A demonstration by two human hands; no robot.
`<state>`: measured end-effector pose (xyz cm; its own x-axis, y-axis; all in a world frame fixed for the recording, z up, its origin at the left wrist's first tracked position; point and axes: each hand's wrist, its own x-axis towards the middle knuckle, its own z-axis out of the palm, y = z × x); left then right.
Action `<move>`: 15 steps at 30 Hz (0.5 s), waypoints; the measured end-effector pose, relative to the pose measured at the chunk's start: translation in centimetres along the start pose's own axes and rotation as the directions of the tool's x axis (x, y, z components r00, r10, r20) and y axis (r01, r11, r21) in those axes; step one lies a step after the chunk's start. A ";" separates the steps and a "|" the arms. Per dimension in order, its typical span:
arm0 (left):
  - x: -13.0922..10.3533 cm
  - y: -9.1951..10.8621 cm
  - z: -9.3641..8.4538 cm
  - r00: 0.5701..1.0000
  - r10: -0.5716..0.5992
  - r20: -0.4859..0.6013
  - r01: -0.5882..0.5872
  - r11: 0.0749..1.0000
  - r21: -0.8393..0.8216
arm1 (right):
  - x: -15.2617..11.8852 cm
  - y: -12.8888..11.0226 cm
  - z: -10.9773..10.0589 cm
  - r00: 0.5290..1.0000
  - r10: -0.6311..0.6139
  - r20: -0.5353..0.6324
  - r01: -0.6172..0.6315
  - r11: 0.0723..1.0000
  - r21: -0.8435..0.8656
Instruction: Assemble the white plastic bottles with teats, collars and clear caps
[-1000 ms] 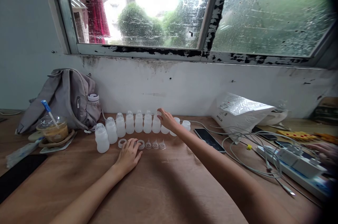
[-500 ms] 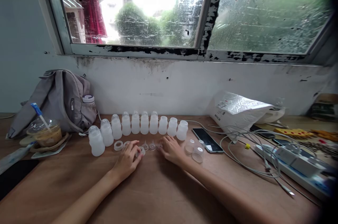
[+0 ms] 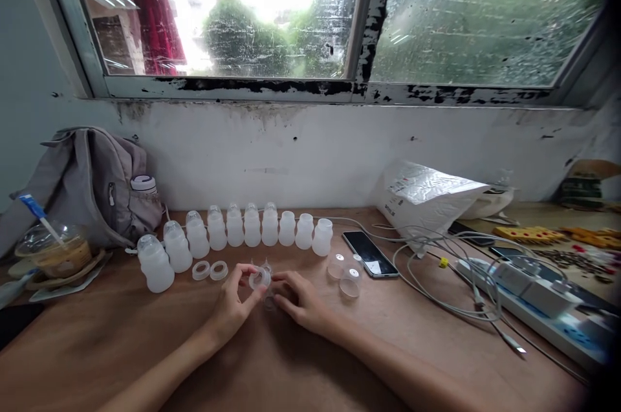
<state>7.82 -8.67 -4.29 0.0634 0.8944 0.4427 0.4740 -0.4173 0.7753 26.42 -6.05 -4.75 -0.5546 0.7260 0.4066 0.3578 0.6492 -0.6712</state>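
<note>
My left hand (image 3: 233, 301) pinches a whitish bottle collar ring (image 3: 259, 277) just above the table. Close against the ring, my right hand (image 3: 301, 301) has its thumb and fingers closed on a clear bottle teat (image 3: 270, 299), partly hidden by the fingers. More clear teats (image 3: 266, 265) stand right behind the ring, partly covered. Two loose collar rings (image 3: 218, 270) lie left of my left hand. Behind both hands, several frosted baby bottles (image 3: 235, 229) form a curved row; the three at the right end, including this open bottle (image 3: 322, 238), have no tops.
Three clear bottle caps (image 3: 350, 284) rest right of my right hand, beside a phone (image 3: 369, 254). Tangled white cables (image 3: 436, 295) and a power strip (image 3: 524, 299) occupy the right. An iced drink cup (image 3: 55, 250) and a grey backpack (image 3: 82, 185) are at left.
My left hand has raised its ring off the table. My right hand has moved left and toward me with a teat, up to the ring. The view has turned slightly right.
</note>
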 end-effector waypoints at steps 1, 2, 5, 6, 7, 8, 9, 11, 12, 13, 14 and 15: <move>0.1 0.2 0.1 0.998 0.044 0.051 -0.047 0.997 0.060 | 0.0 0.2 -0.1 0.998 0.047 -0.036 -0.045 0.997 0.056; 0.1 0.3 0.2 0.991 0.087 0.105 -0.099 0.988 0.116 | 0.1 0.4 -0.2 0.994 0.094 -0.064 -0.086 0.990 0.112; 0.4 0.7 0.4 0.960 0.167 0.224 -0.222 0.943 0.247 | 0.3 0.9 -0.4 0.978 0.186 -0.098 -0.156 0.955 0.251; 0.5 0.7 0.5 0.954 0.176 0.244 -0.243 0.929 0.280 | 0.4 1.0 -0.4 0.975 0.199 -0.102 -0.163 0.945 0.284; 0.6 0.6 0.6 0.949 0.178 0.259 -0.256 0.917 0.307 | 0.4 1.2 -0.4 0.973 0.208 -0.104 -0.167 0.937 0.308; 0.6 0.5 0.7 0.947 0.177 0.270 -0.263 0.907 0.328 | 0.5 1.3 -0.3 0.971 0.216 -0.106 -0.171 0.931 0.323; 0.6 0.4 0.8 0.944 0.174 0.280 -0.267 0.900 0.344 | 0.5 1.4 -0.3 0.969 0.223 -0.108 -0.176 0.926 0.333; 0.6 0.1 0.9 0.940 0.169 0.296 -0.274 0.891 0.361 | 0.5 1.5 -0.2 0.965 0.241 -0.104 -0.193 0.920 0.340; 0.6 0.0 1.0 0.938 0.168 0.304 -0.277 0.889 0.365 | 0.5 1.5 -0.2 0.963 0.249 -0.102 -0.202 0.919 0.339; 0.5 -0.1 1.0 0.936 0.167 0.311 -0.281 0.887 0.367 | 0.5 1.6 -0.2 0.961 0.256 -0.101 -0.209 0.918 0.337; 0.5 -0.1 1.0 0.933 0.168 0.318 -0.285 0.885 0.368 | 0.5 1.6 -0.2 0.961 0.260 -0.100 -0.213 0.918 0.336; 0.5 -0.1 1.0 0.930 0.168 0.327 -0.290 0.883 0.370 | 0.5 1.6 -0.2 0.960 0.262 -0.099 -0.215 0.917 0.335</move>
<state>8.69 -8.04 -4.63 0.4258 0.8140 0.3951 0.7247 -0.5683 0.3898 26.84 -4.59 -5.51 -0.3648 0.8892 0.2760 0.1963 0.3632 -0.9108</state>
